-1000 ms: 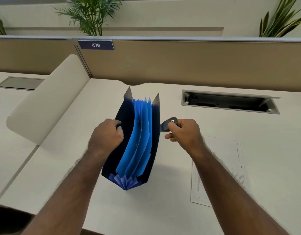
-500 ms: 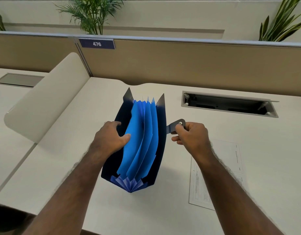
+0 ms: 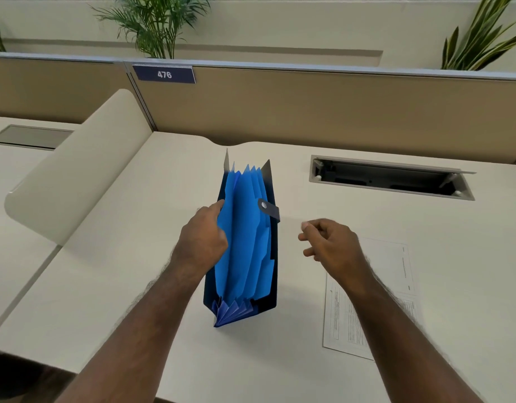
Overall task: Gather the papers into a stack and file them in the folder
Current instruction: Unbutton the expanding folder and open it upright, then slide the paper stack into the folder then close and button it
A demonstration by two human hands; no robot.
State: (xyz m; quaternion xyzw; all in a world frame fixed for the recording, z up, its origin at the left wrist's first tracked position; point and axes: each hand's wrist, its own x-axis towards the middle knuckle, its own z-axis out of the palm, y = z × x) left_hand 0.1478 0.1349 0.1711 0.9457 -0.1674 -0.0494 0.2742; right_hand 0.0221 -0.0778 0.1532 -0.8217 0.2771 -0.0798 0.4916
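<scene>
Pinching the near-left wall of the folder [image 3: 245,245], the fingers [image 3: 219,206] of the left hand [image 3: 203,241] are closed on its dark cover, and the accordion file is kept standing upright on the desk [image 3: 134,286] with its blue pockets fanned open toward the camera. No grip is held by the right hand [image 3: 328,242]: its fingers are loosely curled and empty, set apart from the folder's right cover and from the snap tab [image 3: 268,207] that juts out there. Just beyond that hand, toward the right, the papers [image 3: 393,274] are seen lying flat on the desk, partly hidden by the forearm. They are judged to be light, thin and floppy, likely to slide on the smooth surface and to crease if pinched hard; an edge or corner would best be lifted first. The folder is judged light but stiffer at its covers, which are the safer places to be held.
</scene>
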